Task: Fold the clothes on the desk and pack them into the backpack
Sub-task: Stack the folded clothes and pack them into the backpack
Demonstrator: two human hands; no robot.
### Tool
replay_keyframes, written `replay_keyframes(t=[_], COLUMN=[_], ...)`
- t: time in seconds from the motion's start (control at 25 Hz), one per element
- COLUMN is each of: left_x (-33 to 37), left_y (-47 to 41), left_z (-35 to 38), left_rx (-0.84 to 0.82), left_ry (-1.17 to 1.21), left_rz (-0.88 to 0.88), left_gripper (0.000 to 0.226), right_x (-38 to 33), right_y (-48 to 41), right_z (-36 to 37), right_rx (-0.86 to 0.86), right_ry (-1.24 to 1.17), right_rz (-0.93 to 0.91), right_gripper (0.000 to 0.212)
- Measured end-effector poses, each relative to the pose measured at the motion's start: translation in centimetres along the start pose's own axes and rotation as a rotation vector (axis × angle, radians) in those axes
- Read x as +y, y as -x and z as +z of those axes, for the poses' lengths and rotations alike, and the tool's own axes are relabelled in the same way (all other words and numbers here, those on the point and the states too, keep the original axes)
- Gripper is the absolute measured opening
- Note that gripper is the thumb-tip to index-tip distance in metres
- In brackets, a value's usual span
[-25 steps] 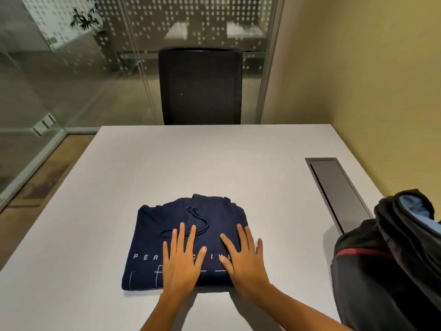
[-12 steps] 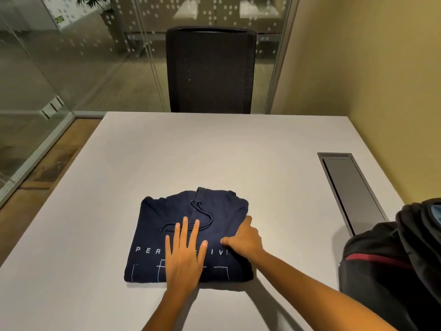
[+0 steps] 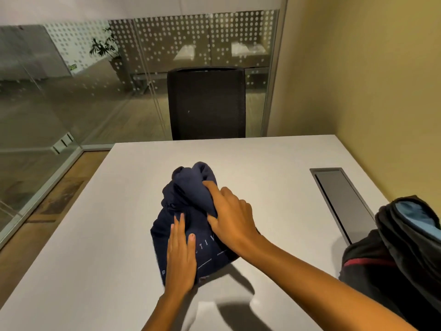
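Note:
A folded navy hoodie with pale lettering is raised off the white desk, tilted up on its right side and casting a shadow below. My right hand grips its right edge, fingers curled into the cloth. Flat against the hoodie's front lies my left hand, fingers straight. A black backpack with a red stripe stands at the desk's right edge, its top open on a light blue lining.
A grey cable hatch is set into the desk between the hoodie and the backpack. A black mesh chair stands at the far edge. Glass walls run along the left, a yellow wall along the right.
The hoodie lay flat under both palms. My right hand slid to its right edge, took hold and lifted it, so it now bunches upward. The left hand stays flat on it.

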State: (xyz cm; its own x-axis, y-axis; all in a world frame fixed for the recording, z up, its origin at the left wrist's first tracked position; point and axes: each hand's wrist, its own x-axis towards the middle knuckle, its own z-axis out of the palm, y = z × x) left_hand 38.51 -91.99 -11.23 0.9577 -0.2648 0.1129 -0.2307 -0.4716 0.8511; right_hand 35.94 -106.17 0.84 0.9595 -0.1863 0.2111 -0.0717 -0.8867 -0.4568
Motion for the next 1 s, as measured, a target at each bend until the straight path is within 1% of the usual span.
replay_keyframes(t=[0.12, 0.2, 0.28, 0.4, 0.56, 0.64, 0.76, 0.84, 0.96, 1.0], left_x=[2.2, 4.2, 6.6, 10.0, 14.1, 16.1, 19.2, 21.5, 25.6, 26.6], left_y=[-0.9, -1.1, -1.1, -0.9, -0.5, -0.1, 1.0, 2.4, 5.0, 5.7], left_z=[-0.3, -0.6, -0.8, -0.9, 0.4, 1.7, 4.2, 5.8, 8.3, 9.2], left_rx=[0.027, 0.027, 0.025, 0.010, -0.040, -0.068, -0.174, -0.295, -0.557, -0.613], left_ry=[0.136, 0.162, 0.155, 0.165, 0.246, 0.251, 0.249, 0.262, 0.227, 0.186], left_rz=[-0.004, 0.015, 0.102, 0.278, 0.397, 0.460, 0.603, 0.728, 1.025, 1.143], left_gripper=[0.056, 0.061, 0.059, 0.057, 0.065, 0.062, 0.055, 0.057, 0.055, 0.056], right_x=[-2.2, -2.9, -3.1, -3.1, -2.9, -2.4, -1.5, -0.7, 0.2, 0.5], right_y=[-0.8, -1.1, -1.3, -0.6, 1.6, 3.2, 6.4, 8.9, 13.2, 14.6], right_z=[-4.6, -7.8, -11.6, -17.9, -25.1, -28.7, -33.7, -36.5, -39.9, -40.6], right_rx=[0.037, 0.070, 0.168, 0.336, 0.536, 0.645, 0.798, 0.890, 0.987, 0.999], right_ry=[0.126, 0.217, 0.355, 0.496, 0.595, 0.646, 0.738, 0.808, 0.920, 0.953], right_rz=[-0.155, -0.211, -0.228, -0.172, -0.060, 0.011, 0.121, 0.179, 0.290, 0.326], right_gripper=[0.063, 0.060, 0.058, 0.060, 0.061, 0.061, 0.062, 0.062, 0.059, 0.059])
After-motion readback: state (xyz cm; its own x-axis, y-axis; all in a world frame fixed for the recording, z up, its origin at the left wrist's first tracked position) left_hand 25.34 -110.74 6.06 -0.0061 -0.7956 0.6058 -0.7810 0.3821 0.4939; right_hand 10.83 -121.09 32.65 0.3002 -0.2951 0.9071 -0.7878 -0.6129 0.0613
